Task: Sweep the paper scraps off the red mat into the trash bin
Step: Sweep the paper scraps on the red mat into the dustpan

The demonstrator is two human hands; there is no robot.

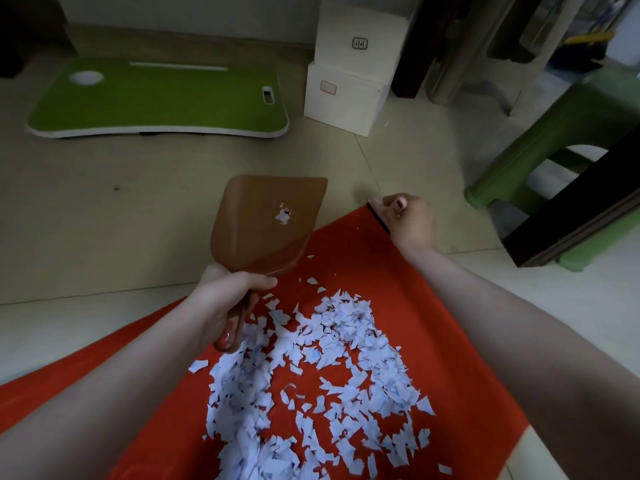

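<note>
The paper scraps [311, 368] are spread in a loose white heap across the middle of the red mat [433, 306], which is laid on the tiled floor [104, 220]. A few scraps are stuck on the brown dustpan [268, 223], which is raised over the mat's far left edge and gripped by its handle in the left hand [228, 299]. The mat's far corner is pinched and lifted by the right hand [408, 223]. Beyond, a green lap desk [156, 98], white boxes [349, 84] and a green stool [561, 133] are seen.
</note>
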